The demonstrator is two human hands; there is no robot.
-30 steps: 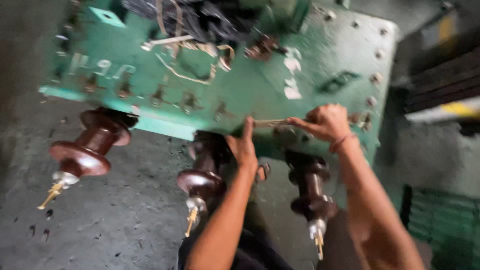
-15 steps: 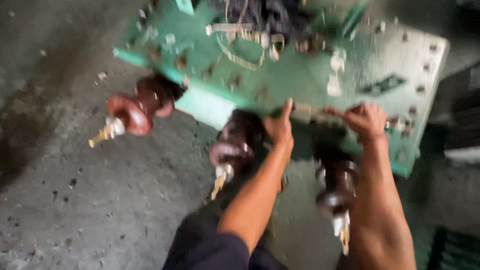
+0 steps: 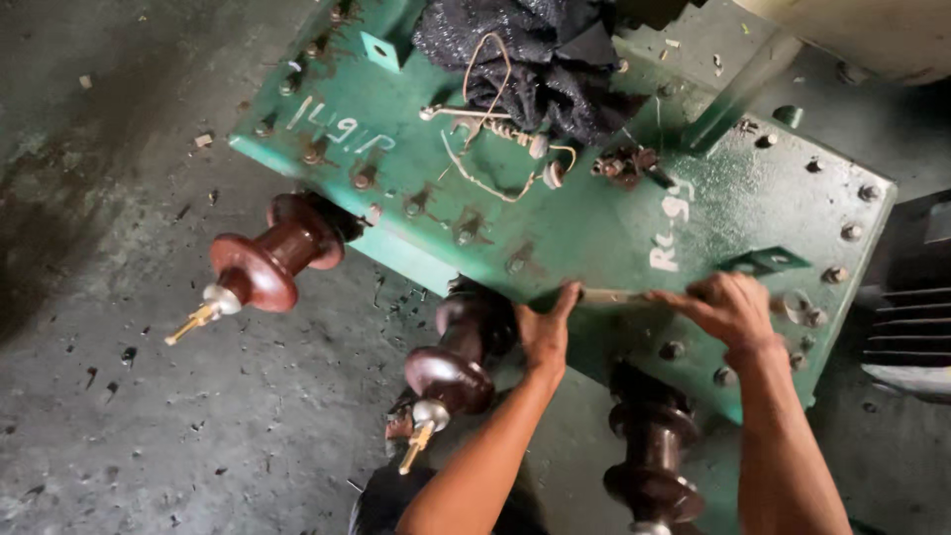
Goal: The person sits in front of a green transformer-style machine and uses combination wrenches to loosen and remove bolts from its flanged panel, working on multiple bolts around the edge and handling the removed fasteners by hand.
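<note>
Looking down from the head camera, we see our two bare hands working a thin flat tool (image 3: pixel 614 295) against a green steel transformer cover plate (image 3: pixel 594 228) that lies tilted over a grey concrete floor (image 3: pixel 119 416). Our left hand (image 3: pixel 545 332) presses at the tool's near end, thumb raised along the plate's lower edge, fingers curled under it; whether it fully closes on the tool we cannot tell. Our right hand (image 3: pixel 731 309) is closed over the tool's other end, knuckles up, resting on the plate just beside a small green bracket (image 3: pixel 765 261).

White handwritten chalk marks sit in two places on the green paint: one group near the upper left edge (image 3: pixel 337 127), another near the middle right (image 3: pixel 672 233), above the tool. We see no printed label.

Three brown ribbed porcelain bushings hang from the plate's underside: the left bushing (image 3: pixel 267 260) points out over the floor with a brass stud at its tip, the middle bushing (image 3: pixel 456 362) stands just beside our left wrist, and the right bushing (image 3: pixel 649 451) sits between our forearms.

On top of the plate lie a black crumpled cloth (image 3: pixel 540 59) and loose bare wires (image 3: pixel 485 129). Bolt heads (image 3: pixel 850 232) line the right rim.
</note>
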